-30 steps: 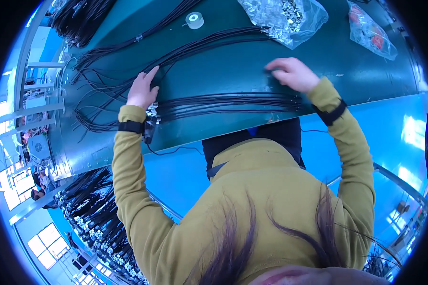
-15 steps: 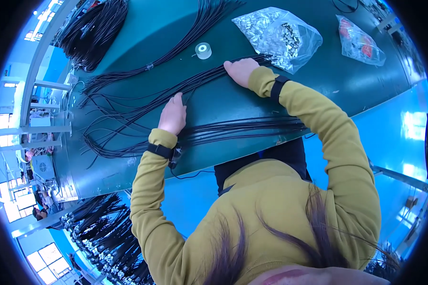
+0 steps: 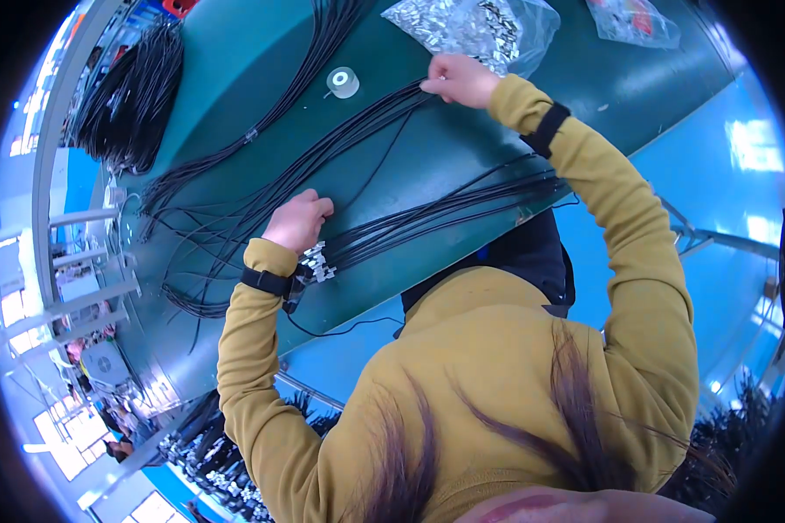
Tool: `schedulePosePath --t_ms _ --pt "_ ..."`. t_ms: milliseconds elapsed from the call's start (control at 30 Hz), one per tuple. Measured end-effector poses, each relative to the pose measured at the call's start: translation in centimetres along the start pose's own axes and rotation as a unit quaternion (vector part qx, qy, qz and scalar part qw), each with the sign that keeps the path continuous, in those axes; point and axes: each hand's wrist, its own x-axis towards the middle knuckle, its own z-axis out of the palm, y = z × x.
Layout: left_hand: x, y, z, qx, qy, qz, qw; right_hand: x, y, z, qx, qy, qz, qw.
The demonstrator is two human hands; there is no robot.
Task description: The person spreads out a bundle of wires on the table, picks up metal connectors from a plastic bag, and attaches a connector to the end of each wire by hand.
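Note:
My left hand (image 3: 296,221) is closed with curled fingers over the black cables, left of centre. One loose black cable (image 3: 382,160) runs down toward its fingertips; what lies inside the fingers is hidden. My right hand (image 3: 462,81) is pinched at the far end of the middle cable bundle (image 3: 340,139), beside the clear bag of silver metal pieces (image 3: 449,28). A tiny bright spot shows at its fingertips, too small to name. Below my left hand, silver connectors (image 3: 317,261) sit at the end of the nearer cable bundle (image 3: 427,213).
A white tape roll (image 3: 342,82) stands on the green table (image 3: 515,131) beyond the cables. Another cable bundle (image 3: 275,113) and a thick black cable heap (image 3: 131,100) lie at the far left. At the far right is a clear bag with red contents (image 3: 635,19).
My left hand has moved left and nearer, its fingers more curled. The right hand has lifted off the bundle into a pinch near its end. Silver connectors now show below my left hand. The view has shifted.

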Motion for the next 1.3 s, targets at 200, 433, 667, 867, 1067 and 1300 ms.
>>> schedulePosePath --t_ms 200,433,667,867,1067,1300 --pt "2.9 4.1 -2.4 0.12 -0.132 -0.043 0.983 -7.8 3.6 -0.4 0.346 -0.025 0.215 0.913" --pt "15.7 8.8 1.2 0.098 0.268 0.012 0.958 -9.6 5.0 -0.2 0.465 0.014 0.201 0.862" --pt "19.4 13.0 3.6 -0.088 0.349 0.03 0.933 -10.2 6.6 -1.2 0.57 -0.012 0.215 0.793" --pt "16.8 17.8 3.3 -0.187 0.361 0.097 0.909 -11.3 6.3 -1.5 0.558 0.02 0.196 0.806" --pt "16.7 18.5 3.7 -0.177 0.366 0.098 0.908 -11.2 5.0 -0.2 0.573 0.025 0.183 0.799" --pt "16.7 18.6 4.3 -0.144 0.396 0.072 0.904 -11.4 3.9 0.6 0.564 0.077 0.166 0.806"
